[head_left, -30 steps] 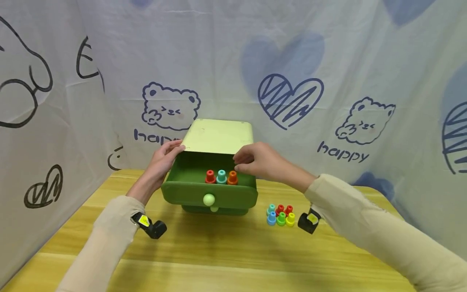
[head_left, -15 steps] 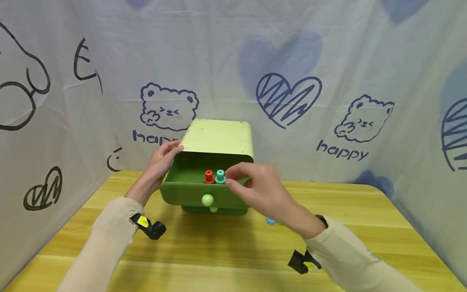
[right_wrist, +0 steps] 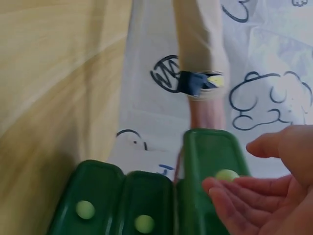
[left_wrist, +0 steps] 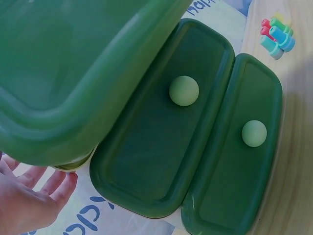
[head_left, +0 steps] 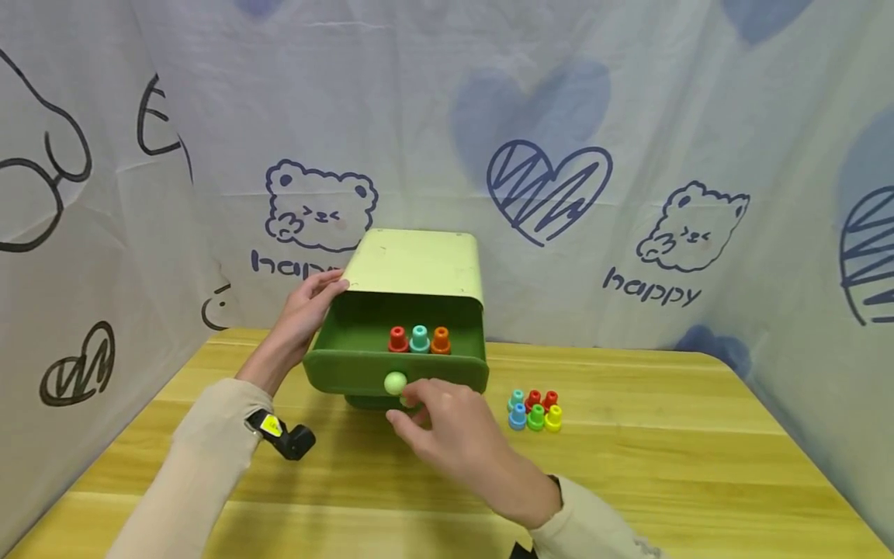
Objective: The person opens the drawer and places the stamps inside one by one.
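Observation:
A small cabinet with a pale yellow-green shell (head_left: 419,260) stands on the wooden table, its green top drawer (head_left: 342,373) pulled out. Inside the drawer, a red peg (head_left: 398,339), a teal peg (head_left: 419,339) and an orange peg (head_left: 441,340) stand upright in a row behind the front wall. My left hand (head_left: 302,312) rests against the shell's upper left corner, fingers extended along its side in the left wrist view. In front of the drawer, my right hand (head_left: 457,431) holds nothing; its fingertips are right by the round knob (head_left: 395,383), with the thumb apart below.
To the cabinet's right, several pegs (head_left: 535,417) in teal, red, blue, green and yellow stand grouped on the table (head_left: 649,450). Two lower drawers (left_wrist: 161,147) with round knobs are closed. A printed cloth (head_left: 433,116) hangs behind and at both sides.
My right hand has moved from the drawer's right side, over the orange peg, down and left to the front knob. The left hand has stayed at the corner.

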Demonstrator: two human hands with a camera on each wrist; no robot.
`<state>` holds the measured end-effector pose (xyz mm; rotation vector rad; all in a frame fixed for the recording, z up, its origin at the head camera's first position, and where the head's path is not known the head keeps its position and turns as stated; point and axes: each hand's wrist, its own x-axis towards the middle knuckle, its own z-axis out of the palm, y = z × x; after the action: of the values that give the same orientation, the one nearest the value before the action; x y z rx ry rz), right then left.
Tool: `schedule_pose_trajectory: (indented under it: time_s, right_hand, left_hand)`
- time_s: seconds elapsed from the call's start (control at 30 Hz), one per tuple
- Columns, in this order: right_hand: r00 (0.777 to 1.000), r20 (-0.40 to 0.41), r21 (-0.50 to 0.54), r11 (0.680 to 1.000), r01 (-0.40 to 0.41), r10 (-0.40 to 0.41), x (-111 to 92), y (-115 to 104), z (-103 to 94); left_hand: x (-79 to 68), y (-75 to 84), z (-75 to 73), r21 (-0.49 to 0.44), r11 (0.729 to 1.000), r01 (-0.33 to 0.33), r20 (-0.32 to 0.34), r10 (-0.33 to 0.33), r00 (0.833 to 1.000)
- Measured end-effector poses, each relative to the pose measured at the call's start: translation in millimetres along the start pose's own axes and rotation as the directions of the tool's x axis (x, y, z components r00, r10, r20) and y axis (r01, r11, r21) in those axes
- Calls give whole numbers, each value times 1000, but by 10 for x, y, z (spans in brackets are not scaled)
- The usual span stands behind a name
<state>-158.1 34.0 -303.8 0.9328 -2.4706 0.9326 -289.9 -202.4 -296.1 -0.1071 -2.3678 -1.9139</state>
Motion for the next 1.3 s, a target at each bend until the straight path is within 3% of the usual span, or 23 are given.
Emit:
schedule_pose_trajectory:
  time_s: [0.27, 0.47, 0.67, 0.9, 1.3]
  right_hand:
    - [991, -105, -164, 982, -99, 83, 91, 21, 174]
    - [987, -127, -109, 987, -114, 100, 137, 71, 222]
    - [978, -201, -49, 996, -71, 59, 167, 123, 267]
    - [970, -243, -79, 997, -9, -11, 267, 188, 267]
    - [970, -244, -102, 995, -17, -8, 496, 408, 306]
  left_hand:
    - [-5, -4, -8, -10, 1000, 13, 8, -13, 1000]
    - [6, 19, -3, -51, 999, 17, 7, -16, 1000]
    - [-1, 25, -39, -90, 994, 56, 31, -53, 998]
    - [-8, 81, -42, -107, 987, 119, 37, -115, 993]
    - [22, 168, -40, -159, 973, 166, 72, -156, 985]
